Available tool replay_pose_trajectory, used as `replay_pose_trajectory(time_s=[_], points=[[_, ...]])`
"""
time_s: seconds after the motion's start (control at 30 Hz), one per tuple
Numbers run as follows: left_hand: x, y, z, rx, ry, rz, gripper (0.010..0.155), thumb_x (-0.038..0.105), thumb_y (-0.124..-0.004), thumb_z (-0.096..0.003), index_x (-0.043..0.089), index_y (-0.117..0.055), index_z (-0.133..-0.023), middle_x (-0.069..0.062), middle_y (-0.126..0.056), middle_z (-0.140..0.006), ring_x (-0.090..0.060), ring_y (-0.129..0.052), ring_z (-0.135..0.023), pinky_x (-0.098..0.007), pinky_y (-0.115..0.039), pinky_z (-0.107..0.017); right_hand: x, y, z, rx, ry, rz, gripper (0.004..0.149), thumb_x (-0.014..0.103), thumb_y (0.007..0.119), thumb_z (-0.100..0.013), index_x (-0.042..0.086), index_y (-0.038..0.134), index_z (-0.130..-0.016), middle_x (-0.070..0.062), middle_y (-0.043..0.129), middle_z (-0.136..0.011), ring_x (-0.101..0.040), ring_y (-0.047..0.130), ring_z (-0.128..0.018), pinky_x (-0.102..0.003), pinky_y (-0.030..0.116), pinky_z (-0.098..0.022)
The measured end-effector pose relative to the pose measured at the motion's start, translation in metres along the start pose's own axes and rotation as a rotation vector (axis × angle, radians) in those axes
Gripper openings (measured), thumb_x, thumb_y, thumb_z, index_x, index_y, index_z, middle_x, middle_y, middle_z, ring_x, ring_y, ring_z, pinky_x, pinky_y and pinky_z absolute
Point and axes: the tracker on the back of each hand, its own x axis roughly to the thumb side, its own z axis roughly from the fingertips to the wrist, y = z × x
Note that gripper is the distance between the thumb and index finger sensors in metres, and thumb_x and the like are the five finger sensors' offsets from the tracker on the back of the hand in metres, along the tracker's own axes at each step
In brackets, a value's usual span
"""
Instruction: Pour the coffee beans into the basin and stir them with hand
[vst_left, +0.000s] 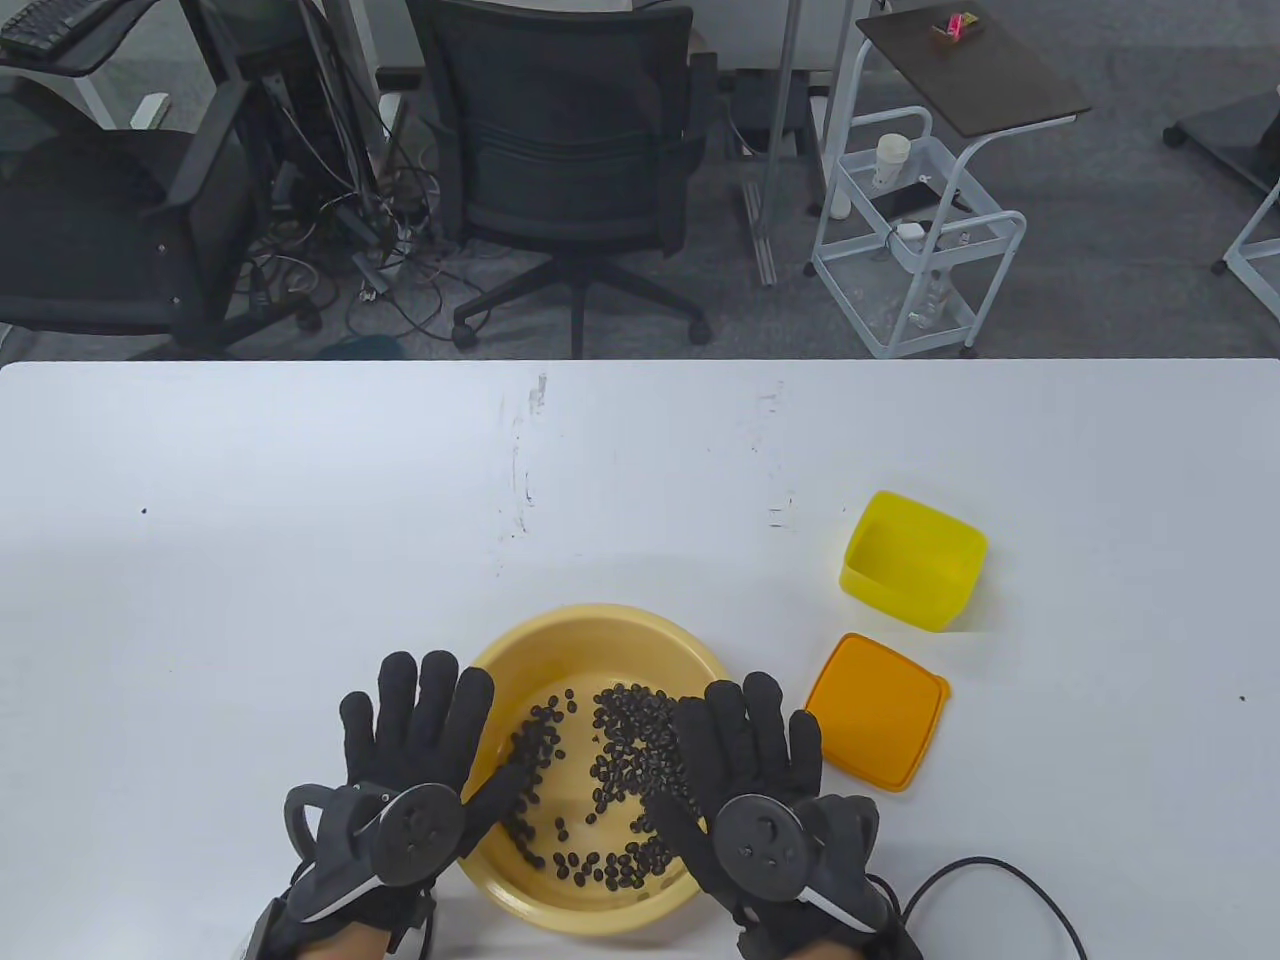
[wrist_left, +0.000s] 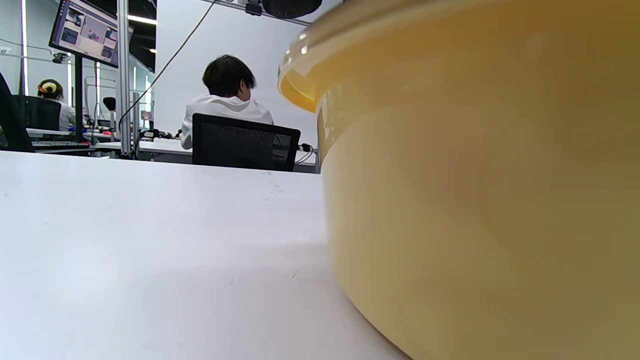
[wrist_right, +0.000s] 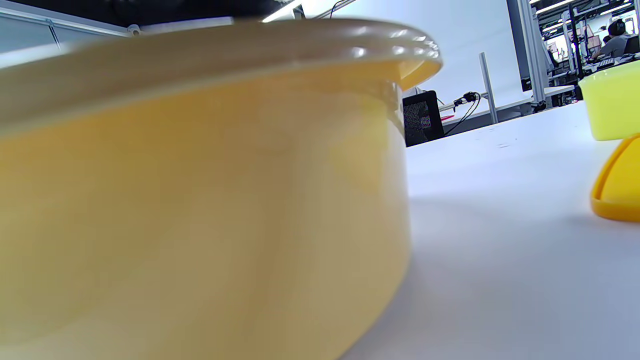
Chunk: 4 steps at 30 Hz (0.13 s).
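Observation:
A round yellow basin (vst_left: 600, 625) sits at the table's near middle, with dark coffee beans (vst_left: 625, 745) spread over its bottom. My left hand (vst_left: 420, 720) lies over the basin's left rim, fingers straight and spread, its thumb reaching in among the beans. Over the right rim my right hand (vst_left: 750, 735) lies flat with straight fingers, covering some beans. Both wrist views look at the basin's outer wall (wrist_left: 475, 200) (wrist_right: 200, 200) from table level; neither shows fingers or beans.
An empty yellow box (vst_left: 912, 558) (wrist_right: 611, 102) stands right of the basin, and its orange lid (vst_left: 878, 711) (wrist_right: 620, 187) lies flat in front of it. A black cable (vst_left: 1010, 885) loops at the near right edge. Office chairs and a white cart stand beyond the table.

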Motion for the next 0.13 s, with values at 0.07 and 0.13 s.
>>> replay_pose_trajectory(time_s=[0.07,0.13], points=[[0.0001,-0.0005,-0.0002,-0.005,0.0,0.001,0.083,0.069,-0.056,-0.0514,0.024,-0.031,-0.116,-0.018,-0.032,-0.122,-0.053,-0.031,-0.113,-0.071,-0.028,-0.075,-0.0006,0.0003,0.0003,0.005,0.004,-0.005,0.08,0.064,0.049,-0.048,0.016,0.026,-0.108,-0.018,0.018,-0.109,-0.038,-0.002,-0.103,-0.066,0.009,-0.066],[0.0007,-0.0005,-0.0002,-0.008,-0.001,-0.003,0.083,0.069,-0.056,-0.0515,0.024,-0.031,-0.116,-0.018,-0.032,-0.122,-0.053,-0.031,-0.113,-0.071,-0.028,-0.075,-0.0004,0.0006,0.0006,0.007,0.006,-0.006,0.08,0.064,0.049,-0.048,0.016,0.026,-0.108,-0.018,0.018,-0.109,-0.038,-0.002,-0.103,-0.066,0.009,-0.066]])
